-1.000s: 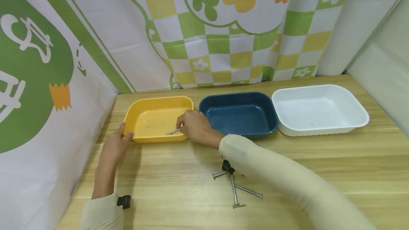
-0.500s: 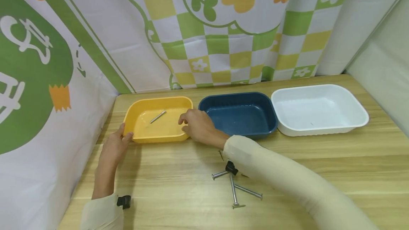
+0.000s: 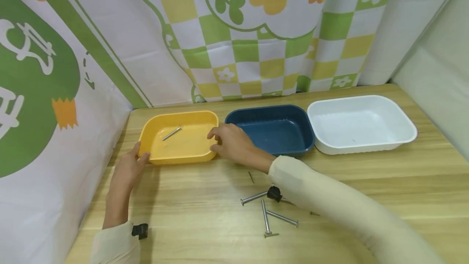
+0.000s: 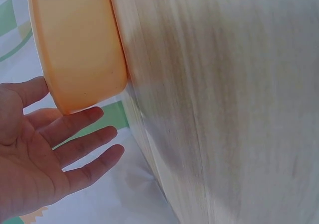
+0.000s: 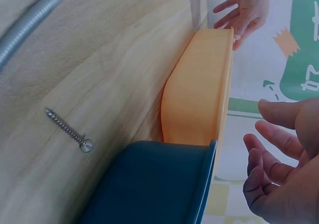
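Observation:
A long metal bolt [image 3: 171, 133] lies slanted on the floor of the yellow tray [image 3: 183, 159]. My left hand [image 3: 127, 169] touches this tray's front left corner. In the left wrist view its thumb lies against the rim and its other fingers [image 4: 94, 144] stretch out spread. Over the tray's right edge hovers my right hand [image 3: 234, 144], fingers loosely bent and nothing between them. On the table below it lie several long bolts [image 3: 265, 217] and smaller screws [image 3: 251, 177]; the right sleeve partly covers them. One small screw [image 5: 69, 129] shows clearly in the right wrist view.
A dark blue tray [image 3: 271, 110] stands right of the yellow one, partly behind the right hand. Further right is a white tray [image 3: 362, 148] with a tiny dark mark inside. A patterned cloth [image 3: 249, 52] hangs along the table's back edge.
My right hand has let go of the bolt, which now lies further left in the yellow tray. That hand has drawn back slightly right. The left hand keeps its place at the corner.

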A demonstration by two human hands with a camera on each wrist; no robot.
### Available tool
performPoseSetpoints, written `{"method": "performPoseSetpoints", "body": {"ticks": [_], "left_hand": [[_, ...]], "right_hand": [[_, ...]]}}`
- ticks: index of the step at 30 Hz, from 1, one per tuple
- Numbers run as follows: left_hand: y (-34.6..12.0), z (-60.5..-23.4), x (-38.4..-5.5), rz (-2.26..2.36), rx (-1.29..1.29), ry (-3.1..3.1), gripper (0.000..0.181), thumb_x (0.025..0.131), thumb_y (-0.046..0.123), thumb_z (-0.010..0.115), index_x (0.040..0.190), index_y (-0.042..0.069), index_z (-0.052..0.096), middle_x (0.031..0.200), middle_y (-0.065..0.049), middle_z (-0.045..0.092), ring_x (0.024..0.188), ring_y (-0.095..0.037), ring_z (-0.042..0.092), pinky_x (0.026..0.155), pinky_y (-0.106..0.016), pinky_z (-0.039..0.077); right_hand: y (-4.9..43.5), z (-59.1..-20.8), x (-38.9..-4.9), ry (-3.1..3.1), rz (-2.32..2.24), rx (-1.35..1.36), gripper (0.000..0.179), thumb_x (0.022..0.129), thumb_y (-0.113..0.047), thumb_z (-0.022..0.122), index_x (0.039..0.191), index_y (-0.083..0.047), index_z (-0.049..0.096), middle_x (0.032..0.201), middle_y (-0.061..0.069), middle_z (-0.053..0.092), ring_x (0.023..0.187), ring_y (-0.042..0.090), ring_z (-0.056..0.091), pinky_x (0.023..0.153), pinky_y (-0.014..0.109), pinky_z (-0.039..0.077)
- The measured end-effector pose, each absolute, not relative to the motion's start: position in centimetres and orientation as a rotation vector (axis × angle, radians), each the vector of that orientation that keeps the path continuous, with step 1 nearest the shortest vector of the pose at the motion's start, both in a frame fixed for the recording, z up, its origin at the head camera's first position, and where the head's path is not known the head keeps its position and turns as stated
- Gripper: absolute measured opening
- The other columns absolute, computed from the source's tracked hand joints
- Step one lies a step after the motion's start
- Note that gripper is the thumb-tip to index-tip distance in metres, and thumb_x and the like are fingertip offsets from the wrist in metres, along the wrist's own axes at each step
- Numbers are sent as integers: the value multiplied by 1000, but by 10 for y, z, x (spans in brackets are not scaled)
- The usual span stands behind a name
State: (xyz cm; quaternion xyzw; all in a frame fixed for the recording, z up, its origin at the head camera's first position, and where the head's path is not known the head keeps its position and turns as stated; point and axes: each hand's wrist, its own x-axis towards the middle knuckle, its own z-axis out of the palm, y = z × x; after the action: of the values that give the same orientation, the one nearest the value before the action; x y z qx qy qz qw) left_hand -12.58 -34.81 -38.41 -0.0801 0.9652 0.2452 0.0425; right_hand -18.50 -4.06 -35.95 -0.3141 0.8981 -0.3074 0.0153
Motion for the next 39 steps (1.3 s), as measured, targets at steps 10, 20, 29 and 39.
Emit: {"method": "performPoseSetpoints", "body": {"ticks": [10, 20, 29, 39], "left_hand": [[-347, -384, -126, 746, -246, 2959, 67, 94, 44, 32, 141, 0, 14, 133, -30, 30, 89, -35, 41, 71, -46, 35], [-345, -382, -124, 742, -264, 2948, 67, 94, 44, 31, 141, 1, 13, 131, -30, 34, 89, -35, 40, 71, -47, 35], [-346, -382, -125, 720, -231, 2979, 65, 95, 42, 31, 141, -1, 15, 122, -29, 41, 82, -33, 42, 66, -42, 34], [-346, -384, -126, 748, -253, 2971, 63, 95, 40, 31, 141, 0, 15, 126, -30, 39, 86, -35, 42, 69, -44, 35]], "right_hand": [[-23, -359, -178, 2782, -977, -972, 31, 77, -24, 71, 106, -18, 64, 82, -11, 55, 81, 11, 52, 68, 25, 39], [-8, -360, -173, 2781, -928, -933, 32, 78, -27, 69, 108, -18, 63, 90, -5, 57, 82, 11, 52, 67, 25, 40], [10, -362, -163, 2747, -913, -886, 40, 75, -28, 72, 112, -18, 61, 95, -3, 58, 86, 13, 53, 70, 28, 41], [28, -367, -157, 2700, -1036, -943, 42, 75, -26, 72, 114, -16, 60, 97, -4, 59, 75, 11, 54, 65, 27, 42]]}}
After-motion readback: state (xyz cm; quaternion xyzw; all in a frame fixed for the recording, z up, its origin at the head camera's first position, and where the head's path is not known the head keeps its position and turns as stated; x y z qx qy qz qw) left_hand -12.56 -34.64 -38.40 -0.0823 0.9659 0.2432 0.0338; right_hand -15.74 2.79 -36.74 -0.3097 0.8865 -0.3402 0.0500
